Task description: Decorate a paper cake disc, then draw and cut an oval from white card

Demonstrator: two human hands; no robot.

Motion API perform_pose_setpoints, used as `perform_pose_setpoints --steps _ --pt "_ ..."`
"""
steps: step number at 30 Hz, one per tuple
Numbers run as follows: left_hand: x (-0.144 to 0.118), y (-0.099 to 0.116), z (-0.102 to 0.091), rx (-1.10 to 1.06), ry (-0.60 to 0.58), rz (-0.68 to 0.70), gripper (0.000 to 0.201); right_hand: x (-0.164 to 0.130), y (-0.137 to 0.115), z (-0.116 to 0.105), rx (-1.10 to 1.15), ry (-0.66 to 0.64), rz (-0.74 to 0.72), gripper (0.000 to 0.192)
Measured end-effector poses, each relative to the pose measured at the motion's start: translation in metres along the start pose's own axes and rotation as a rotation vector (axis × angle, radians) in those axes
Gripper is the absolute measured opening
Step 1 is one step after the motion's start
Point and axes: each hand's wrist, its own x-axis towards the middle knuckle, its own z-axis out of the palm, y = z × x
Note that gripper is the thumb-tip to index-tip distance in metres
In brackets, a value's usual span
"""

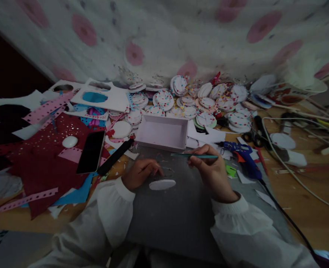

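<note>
White oval cutout lying flat on the grey mat, long axis left-right, left hand curling beside it, right hand pinching a teal tool pointing left, open box sitting beyond on the counter, contents unclear.

Brown wooden surface: grey cutting mat lower centre, white oval foam disc on it, black phone left, blue glue gun right.

A black phone lies on red paper, a blue glue gun right of the white box.
</note>
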Motion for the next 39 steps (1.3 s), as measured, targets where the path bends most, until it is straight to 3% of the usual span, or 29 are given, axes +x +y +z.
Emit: perform_pose_setpoints --steps 3,8,21,28,33,39 --pt "0.000 0.002 0.001 -0.066 -0.006 -0.018 0.064 0.000 -0.001 -0.002 -0.132 -0.022 -0.116 0.023" --pt "0.000 0.007 0.002 -0.114 -0.050 -0.075 0.063 -0.001 -0.005 -0.001 -0.226 -0.103 -0.165 0.022" --pt "0.000 0.009 0.003 -0.141 -0.092 -0.131 0.065 -0.003 -0.007 0.003 -0.298 -0.138 -0.136 0.025" --pt "0.000 0.009 0.002 -0.076 -0.099 -0.097 0.066 -0.003 -0.007 0.003 -0.288 -0.144 -0.150 0.026" --pt "0.000 0.001 0.001 0.014 -0.042 0.010 0.062 -0.002 -0.005 0.000 -0.261 -0.081 -0.129 0.023" --pt "0.006 -0.001 -0.001 0.110 0.137 0.327 0.047 0.003 0.000 -0.005 -0.118 0.084 -0.119 0.021"
